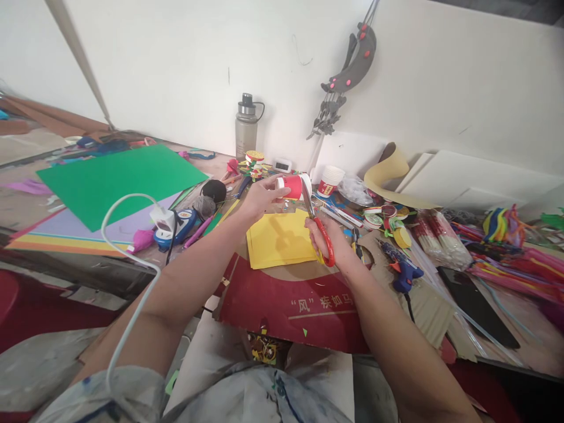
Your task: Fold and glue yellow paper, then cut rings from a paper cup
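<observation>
Holds a red paper cup point(294, 187) on its side in the left hand point(261, 198), with fingers curled closed around its left end, above the far edge of the yellow paper stack point(278, 242). Grips red-handled scissors point(327, 239) in the right hand point(331, 236), with fingers wrapped about the loops, over the stack's right side. Runs the cup's long axis roughly parallel to the stack's far edge, with the white right end toward the blades; puts the cup beyond and leftward of the right fingers, and nearer the left hand, in contact there. Hard to tell blade contact: perhaps touching the rim, perhaps just in front. Includes nested paper cups point(330, 181) beyond the stack's far right corner, and a blue glue gun point(403, 270) to its right.
</observation>
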Demonstrator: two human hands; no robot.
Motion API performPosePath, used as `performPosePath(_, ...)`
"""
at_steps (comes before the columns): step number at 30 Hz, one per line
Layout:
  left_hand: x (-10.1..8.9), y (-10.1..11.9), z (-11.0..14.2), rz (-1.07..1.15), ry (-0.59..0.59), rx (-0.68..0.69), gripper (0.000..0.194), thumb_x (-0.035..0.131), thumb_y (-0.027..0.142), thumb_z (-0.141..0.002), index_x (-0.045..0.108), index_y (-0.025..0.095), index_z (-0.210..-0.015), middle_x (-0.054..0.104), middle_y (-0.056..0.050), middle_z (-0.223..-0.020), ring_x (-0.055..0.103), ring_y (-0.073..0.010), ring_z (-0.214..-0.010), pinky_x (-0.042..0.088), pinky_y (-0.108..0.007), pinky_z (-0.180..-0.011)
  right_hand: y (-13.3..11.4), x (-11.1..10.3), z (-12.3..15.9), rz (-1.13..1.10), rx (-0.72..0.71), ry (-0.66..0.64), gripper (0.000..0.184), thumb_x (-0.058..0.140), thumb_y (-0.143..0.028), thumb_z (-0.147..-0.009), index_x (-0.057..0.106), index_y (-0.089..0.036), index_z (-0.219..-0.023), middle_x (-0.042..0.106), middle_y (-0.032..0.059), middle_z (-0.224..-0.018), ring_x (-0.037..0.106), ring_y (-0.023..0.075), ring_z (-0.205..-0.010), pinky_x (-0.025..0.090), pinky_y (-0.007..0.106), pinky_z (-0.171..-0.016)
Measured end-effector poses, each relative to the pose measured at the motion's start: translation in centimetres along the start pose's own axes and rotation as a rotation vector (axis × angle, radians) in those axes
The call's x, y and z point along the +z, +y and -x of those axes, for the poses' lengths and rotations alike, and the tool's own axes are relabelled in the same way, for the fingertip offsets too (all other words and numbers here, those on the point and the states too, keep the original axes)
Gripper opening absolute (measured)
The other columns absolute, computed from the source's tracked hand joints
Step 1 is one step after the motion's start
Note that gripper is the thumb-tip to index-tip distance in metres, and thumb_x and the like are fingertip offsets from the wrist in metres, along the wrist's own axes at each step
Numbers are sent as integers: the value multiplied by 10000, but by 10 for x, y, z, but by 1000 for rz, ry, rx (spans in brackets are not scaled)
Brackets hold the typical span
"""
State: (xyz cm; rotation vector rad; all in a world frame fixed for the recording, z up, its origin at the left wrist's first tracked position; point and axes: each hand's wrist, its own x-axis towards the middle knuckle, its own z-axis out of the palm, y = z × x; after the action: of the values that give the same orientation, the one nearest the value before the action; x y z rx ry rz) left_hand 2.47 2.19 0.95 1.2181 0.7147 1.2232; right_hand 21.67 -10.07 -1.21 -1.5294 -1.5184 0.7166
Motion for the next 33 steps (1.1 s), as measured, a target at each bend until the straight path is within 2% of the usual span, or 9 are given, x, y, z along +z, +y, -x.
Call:
performPosePath(2,-1,-2,-1,-21,-18,35,723,987,325,-600,802,166,-1280,783,-11,-940,644,-118,-761,560,-256,-695,0,0,0,8,-25,5,468,614,-693,-925,493,-274,-755,506,-16,-570,438,146,-489,327,297,-453)
performPosePath(6,-2,-4,-2,-123,-27,124,675,959,299,-625,799,192,-1273,770,-2,-948,624,-111,-757,519,-233,-668,-3,1,2,38,-62,48,485,584,-725,-918,444,-290,-757,407,-46,-529,408,147,-479,309,296,-466)
performPosePath(11,4,-1,4,-62,-27,122,632,969,343,-640,715,219,-1206,745,-25,-1092,698,-157,-883,616,-283,-741,-16,-3,7,167,-125,75,429,532,-668,-931,450,-288,-750,467,-12,-573,430,162,-514,326,317,-525)
performPosePath(15,9,3,9,36,-28,82,481,918,443,-777,629,231,-1097,706,-12,-992,719,-172,-874,652,-327,-744,-26,-5,11,207,-160,57,392,530,-623,-932,467,-281,-751,484,-9,-592,455,162,-542,343,320,-566)
performPosePath(20,8,1,8,4,-32,113,401,893,343,-803,648,217,-1095,705,-16,-938,707,-169,-804,637,-315,-695,-28,-3,11,180,-167,53,386,538,-617,-917,456,-276,-758,477,-23,-600,462,151,-554,352,309,-577)
performPosePath(24,8,0,7,-13,-46,112,411,891,317,-787,658,214,-1110,728,-19,-946,721,-178,-829,638,-316,-703,-26,-3,10,213,-164,58,331,517,-552,-943,494,-267,-777,511,-15,-606,460,148,-543,347,316,-581)
performPosePath(28,7,0,4,-5,-23,87,510,919,328,-748,677,202,-1179,758,-36,-1001,738,-194,-890,644,-333,-755,-25,-4,12,226,-139,60,301,494,-486,-972,487,-270,-762,519,-1,-586,468,159,-541,350,319,-564)
performPosePath(33,6,-2,2,3,-33,109,570,941,352,-718,739,188,-1226,783,-43,-1000,725,-178,-877,611,-313,-799,-25,-1,13,154,-97,38,339,505,-557,-969,484,-277,-778,487,-6,-568,450,169,-530,340,319,-526)
